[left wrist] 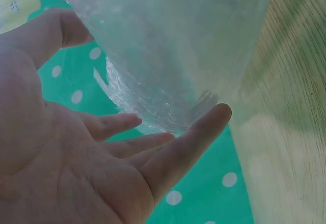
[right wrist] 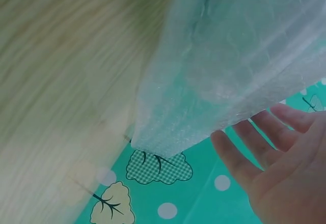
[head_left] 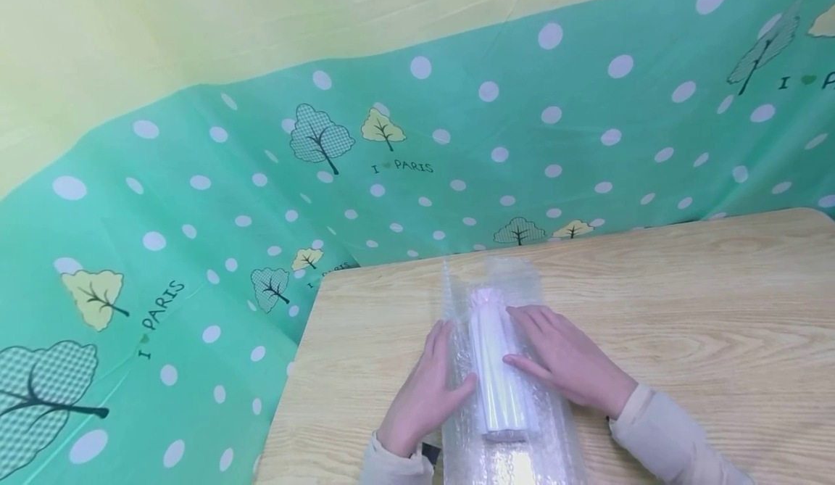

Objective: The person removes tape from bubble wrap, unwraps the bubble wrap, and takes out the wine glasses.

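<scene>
Wood-grain table (head_left: 365, 333) | white bundle (head_left: 497, 369) on bubble wrap (head_left: 554, 441), between left hand (head_left: 424, 391) and right hand (head_left: 570, 354) | fingers spread, nothing pinched | likely light, slick, maybe fragile; best held mid-length

Room over the table (head_left: 724, 340) at right — bubble wrap (head_left: 551, 434) blocks leftward, curtain (head_left: 574, 144) behind.

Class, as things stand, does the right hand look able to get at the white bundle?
Probably yes: the right hand is beside the white bundle, whose top looks uncovered, though some bubble wrap may come between.
</scene>
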`<move>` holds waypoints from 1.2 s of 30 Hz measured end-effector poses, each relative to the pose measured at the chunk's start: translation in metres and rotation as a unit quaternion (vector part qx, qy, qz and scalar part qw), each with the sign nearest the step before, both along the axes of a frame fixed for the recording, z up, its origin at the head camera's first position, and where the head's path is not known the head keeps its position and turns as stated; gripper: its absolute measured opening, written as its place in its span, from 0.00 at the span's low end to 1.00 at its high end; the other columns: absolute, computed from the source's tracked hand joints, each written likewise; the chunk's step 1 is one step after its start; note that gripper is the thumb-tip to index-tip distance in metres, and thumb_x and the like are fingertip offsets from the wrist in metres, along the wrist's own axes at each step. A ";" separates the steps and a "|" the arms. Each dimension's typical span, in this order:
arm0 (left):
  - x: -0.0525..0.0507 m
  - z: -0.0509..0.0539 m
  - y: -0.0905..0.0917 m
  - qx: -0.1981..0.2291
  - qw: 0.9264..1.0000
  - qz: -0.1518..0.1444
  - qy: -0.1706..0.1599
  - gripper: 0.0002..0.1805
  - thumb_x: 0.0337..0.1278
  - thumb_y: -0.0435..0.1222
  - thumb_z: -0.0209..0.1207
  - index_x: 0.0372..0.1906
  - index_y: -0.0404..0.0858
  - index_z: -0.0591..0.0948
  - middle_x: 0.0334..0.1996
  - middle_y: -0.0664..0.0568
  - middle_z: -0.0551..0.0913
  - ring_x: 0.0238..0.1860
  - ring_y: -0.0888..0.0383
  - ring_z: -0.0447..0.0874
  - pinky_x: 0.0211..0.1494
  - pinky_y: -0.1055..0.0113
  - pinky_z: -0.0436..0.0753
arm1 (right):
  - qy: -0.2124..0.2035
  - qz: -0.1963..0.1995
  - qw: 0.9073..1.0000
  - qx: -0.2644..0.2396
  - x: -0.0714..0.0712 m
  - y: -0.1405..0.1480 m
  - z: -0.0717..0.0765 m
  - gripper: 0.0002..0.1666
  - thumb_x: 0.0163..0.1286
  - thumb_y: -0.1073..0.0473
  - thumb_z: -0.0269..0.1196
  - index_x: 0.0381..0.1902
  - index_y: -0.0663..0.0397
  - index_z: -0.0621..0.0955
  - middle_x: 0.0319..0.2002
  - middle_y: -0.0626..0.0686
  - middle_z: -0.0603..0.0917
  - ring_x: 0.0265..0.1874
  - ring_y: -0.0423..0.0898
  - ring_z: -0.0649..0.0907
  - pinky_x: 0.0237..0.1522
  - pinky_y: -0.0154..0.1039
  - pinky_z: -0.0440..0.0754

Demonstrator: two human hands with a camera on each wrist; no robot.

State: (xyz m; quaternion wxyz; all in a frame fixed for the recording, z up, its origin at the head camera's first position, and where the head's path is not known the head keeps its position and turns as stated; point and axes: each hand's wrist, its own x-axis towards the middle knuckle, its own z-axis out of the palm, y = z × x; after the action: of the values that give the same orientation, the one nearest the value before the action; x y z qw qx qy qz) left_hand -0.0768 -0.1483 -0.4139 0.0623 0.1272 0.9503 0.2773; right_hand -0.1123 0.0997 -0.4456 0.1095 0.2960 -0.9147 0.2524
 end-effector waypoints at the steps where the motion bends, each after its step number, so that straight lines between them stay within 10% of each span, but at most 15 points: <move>1: 0.000 0.000 0.000 0.000 1.000 0.000 0.000 0.49 0.63 0.52 0.57 0.80 0.41 0.46 0.79 0.41 0.46 0.74 0.40 0.59 0.71 0.43 0.69 | -0.002 -0.002 1.000 0.000 0.000 0.000 0.000 0.45 0.72 0.34 0.55 0.73 0.59 0.65 0.63 0.59 0.76 0.62 0.55 0.75 0.66 0.56 0.74; 36: -0.003 0.004 -0.012 -0.024 1.000 0.002 -0.005 0.39 0.66 0.43 0.55 0.76 0.31 0.56 0.75 0.38 0.60 0.73 0.42 0.62 0.75 0.46 0.65 | -0.019 -0.007 0.999 0.025 -0.007 0.040 0.007 0.45 0.61 0.47 0.71 0.67 0.67 0.68 0.65 0.66 0.70 0.64 0.61 0.70 0.65 0.60 0.73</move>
State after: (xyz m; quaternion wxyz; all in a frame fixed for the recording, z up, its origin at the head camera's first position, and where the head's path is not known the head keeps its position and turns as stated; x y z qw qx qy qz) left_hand -0.0795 -0.1606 -0.4096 0.0694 0.1224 0.9567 0.2547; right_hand -0.1194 0.1393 -0.4388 0.0867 0.2875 -0.9247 0.2340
